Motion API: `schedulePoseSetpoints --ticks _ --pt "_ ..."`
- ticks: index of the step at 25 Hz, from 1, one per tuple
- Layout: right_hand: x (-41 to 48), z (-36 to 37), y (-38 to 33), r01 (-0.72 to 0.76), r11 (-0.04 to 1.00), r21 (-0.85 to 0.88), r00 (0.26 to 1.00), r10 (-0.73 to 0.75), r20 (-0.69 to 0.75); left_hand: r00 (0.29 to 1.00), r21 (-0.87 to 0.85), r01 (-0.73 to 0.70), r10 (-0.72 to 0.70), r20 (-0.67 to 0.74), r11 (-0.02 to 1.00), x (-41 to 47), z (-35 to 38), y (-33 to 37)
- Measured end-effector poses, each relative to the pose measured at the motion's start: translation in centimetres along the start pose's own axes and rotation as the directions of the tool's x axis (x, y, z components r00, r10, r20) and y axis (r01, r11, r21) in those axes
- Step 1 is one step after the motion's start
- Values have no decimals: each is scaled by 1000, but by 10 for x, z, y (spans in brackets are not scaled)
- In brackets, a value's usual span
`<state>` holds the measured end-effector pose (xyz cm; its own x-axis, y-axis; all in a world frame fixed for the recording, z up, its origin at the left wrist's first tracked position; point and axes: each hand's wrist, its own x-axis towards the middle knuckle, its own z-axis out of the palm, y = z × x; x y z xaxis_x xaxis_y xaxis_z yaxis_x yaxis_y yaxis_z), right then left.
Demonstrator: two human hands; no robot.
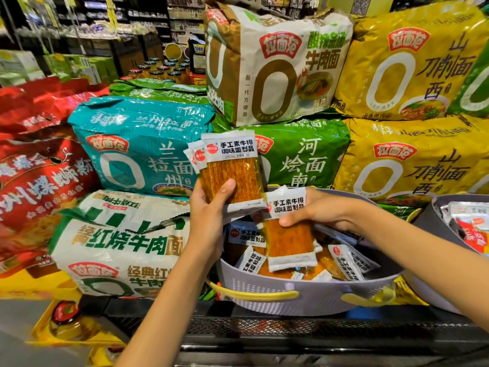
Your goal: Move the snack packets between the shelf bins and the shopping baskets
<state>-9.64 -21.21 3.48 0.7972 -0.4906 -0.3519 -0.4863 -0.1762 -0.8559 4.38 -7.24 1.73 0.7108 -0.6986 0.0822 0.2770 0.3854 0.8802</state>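
My left hand [211,207] grips a fanned stack of orange snack packets [230,165] with white labelled tops, held upright above the left rim of a grey perforated basket [264,290]. My right hand [315,210] pinches one more orange packet [288,234] by its upper part, hanging just over the basket. Several packets of the same kind [341,260] lie loose inside the basket. The basket has yellow handles [254,294] and sits on a dark shelf edge.
Large noodle multipacks are stacked behind: teal [137,147], green [301,154], yellow [412,160], white-green [119,242], red [34,176]. A second grey basket [434,221] with red-white packets stands at the right. A black mesh shelf front [291,329] runs below.
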Motion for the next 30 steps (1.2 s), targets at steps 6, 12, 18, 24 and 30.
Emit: schedulePoseSetpoints --ticks 6,12,18,24,30 --pt "14 21 10 -7 888 -461 977 104 186 996 -165 20 -34 -84 986 4 0 1" --pt "22 69 17 96 632 -769 988 36 152 999 -41 3 -5 -46 999 4 -2 -3" --pt "18 78 24 128 526 -841 984 36 172 1000 12 -19 19 -3 1000 4 0 -2" --pt "23 64 23 107 695 -711 978 55 202 1000 23 -16 16 12 1000 3 -1 -3" --pt "23 48 23 59 837 -544 977 64 205 1000 19 -22 21 21 1000 4 -1 -4"
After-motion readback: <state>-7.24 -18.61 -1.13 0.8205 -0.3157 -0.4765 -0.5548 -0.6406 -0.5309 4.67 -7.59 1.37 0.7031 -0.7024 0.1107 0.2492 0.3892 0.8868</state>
